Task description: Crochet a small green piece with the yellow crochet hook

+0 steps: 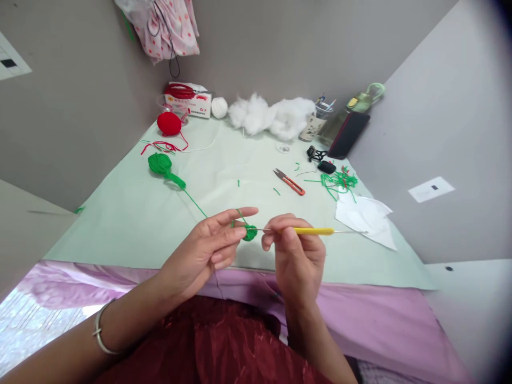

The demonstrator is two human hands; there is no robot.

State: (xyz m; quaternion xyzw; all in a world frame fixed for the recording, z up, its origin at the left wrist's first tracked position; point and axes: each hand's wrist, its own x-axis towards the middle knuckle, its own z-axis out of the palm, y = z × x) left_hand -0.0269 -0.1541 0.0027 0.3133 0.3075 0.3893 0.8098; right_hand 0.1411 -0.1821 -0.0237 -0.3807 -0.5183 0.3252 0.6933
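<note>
A small green crocheted piece (250, 233) is pinched between the thumb and fingers of my left hand (212, 245). Green yarn loops over my raised left index finger and runs back to a green yarn ball (160, 164) at the left of the table. My right hand (298, 250) is closed around a crochet hook with a yellow handle (314, 231). The thin metal tip of the hook points left and meets the green piece; whether it passes through a stitch is too small to tell.
Orange-handled snips (290, 182) lie beyond my right hand. Green yarn scraps (340, 181), white fabric (366, 218) and a phone (349, 135) are on the right. White stuffing (272, 116), a white ball (219, 108) and a red yarn ball (169, 124) line the back.
</note>
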